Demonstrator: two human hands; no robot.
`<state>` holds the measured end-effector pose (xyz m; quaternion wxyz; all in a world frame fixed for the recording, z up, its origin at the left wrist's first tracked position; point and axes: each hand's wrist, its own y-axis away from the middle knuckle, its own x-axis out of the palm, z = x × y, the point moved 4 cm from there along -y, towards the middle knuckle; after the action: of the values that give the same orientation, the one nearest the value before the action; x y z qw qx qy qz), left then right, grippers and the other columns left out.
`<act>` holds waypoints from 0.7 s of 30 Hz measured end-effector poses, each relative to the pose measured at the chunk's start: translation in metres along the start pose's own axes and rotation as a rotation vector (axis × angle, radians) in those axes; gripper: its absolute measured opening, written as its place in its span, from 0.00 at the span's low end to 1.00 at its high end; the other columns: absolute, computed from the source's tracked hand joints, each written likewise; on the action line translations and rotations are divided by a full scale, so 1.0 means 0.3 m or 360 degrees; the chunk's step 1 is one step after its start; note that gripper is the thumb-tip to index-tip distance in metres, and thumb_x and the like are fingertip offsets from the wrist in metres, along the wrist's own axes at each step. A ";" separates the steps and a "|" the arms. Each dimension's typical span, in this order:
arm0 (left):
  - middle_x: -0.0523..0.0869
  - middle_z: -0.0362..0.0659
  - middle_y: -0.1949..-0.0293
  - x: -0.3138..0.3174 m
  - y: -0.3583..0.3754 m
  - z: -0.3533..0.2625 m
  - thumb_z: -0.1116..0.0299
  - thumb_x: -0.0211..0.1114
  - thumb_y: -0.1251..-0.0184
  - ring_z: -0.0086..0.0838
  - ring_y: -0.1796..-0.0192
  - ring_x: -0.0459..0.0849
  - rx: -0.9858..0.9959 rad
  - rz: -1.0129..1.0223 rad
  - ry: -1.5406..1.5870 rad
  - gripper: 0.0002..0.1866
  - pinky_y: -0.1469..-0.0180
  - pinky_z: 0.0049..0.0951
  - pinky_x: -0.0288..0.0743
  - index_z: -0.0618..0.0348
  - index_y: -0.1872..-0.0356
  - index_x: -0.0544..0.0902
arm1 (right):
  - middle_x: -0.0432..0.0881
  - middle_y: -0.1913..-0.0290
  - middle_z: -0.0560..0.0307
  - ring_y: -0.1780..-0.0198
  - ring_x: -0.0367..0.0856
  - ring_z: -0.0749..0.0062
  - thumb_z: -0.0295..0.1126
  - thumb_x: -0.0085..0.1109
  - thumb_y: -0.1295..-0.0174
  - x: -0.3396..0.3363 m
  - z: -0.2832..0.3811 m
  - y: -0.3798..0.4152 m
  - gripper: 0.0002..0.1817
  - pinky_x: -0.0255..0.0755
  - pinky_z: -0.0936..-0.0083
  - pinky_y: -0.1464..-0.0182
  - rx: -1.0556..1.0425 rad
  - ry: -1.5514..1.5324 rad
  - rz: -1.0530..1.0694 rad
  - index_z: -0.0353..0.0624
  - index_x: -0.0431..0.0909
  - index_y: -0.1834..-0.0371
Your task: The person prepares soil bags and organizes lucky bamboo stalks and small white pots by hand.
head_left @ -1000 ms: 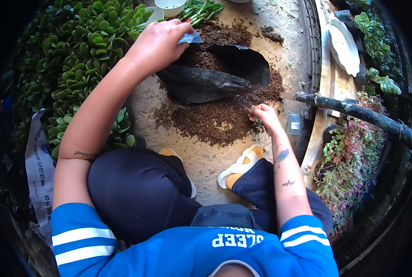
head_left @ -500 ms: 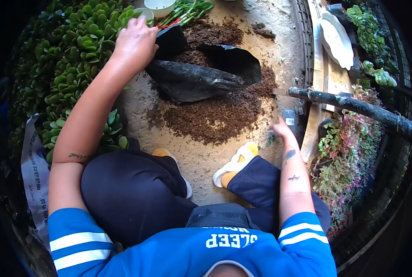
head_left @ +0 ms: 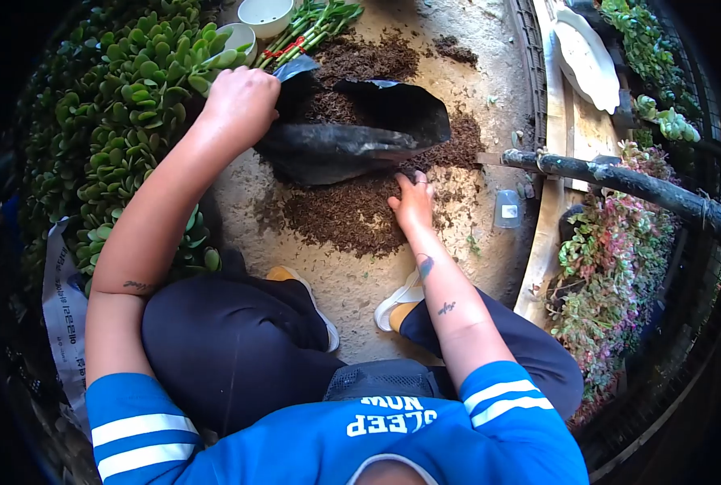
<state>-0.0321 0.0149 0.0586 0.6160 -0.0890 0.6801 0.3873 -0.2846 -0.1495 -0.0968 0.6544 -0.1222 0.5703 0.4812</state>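
A black plastic bag (head_left: 336,149) lies on its side, its mouth gaping and brown bark-like potting mix (head_left: 334,107) inside. At its upper left edge, my left hand (head_left: 243,103) is closed on the plastic, the fingertips hidden from me. My right hand (head_left: 414,202) is open, fingers spread, reaching to the bag's near lower side over the loose potting mix (head_left: 344,218) spilled on the ground. A clear plastic cup (head_left: 508,209) with a white label lies to the right, apart from my right hand.
Leafy succulents (head_left: 134,105) crowd the left side. White bowls (head_left: 265,14) and green stalks tied with red (head_left: 300,40) lie beyond the bag. On the right, a dark pole (head_left: 619,182) juts in above pinkish plants (head_left: 611,267), near a white scalloped dish (head_left: 587,61).
My right hand has moved left, from beside the clear cup to the bag's near side. My left hand has come slightly nearer and stays at the bag's edge.
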 end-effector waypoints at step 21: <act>0.56 0.54 0.37 -0.005 0.062 -0.033 0.79 0.66 0.68 0.46 0.48 0.71 0.0467 -0.0120 0.0751 0.50 0.48 0.35 0.69 0.56 0.36 0.50 | 0.71 0.47 0.49 0.46 0.70 0.64 0.43 0.59 0.49 -0.273 0.499 -0.261 0.33 0.63 0.73 0.45 -0.0509 -0.1023 0.1103 0.41 0.60 0.41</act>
<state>-0.0504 0.0208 0.0672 0.4608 -0.1118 0.8498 0.2302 -0.1210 -0.1232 -0.0085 0.5718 0.1302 0.2660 0.7651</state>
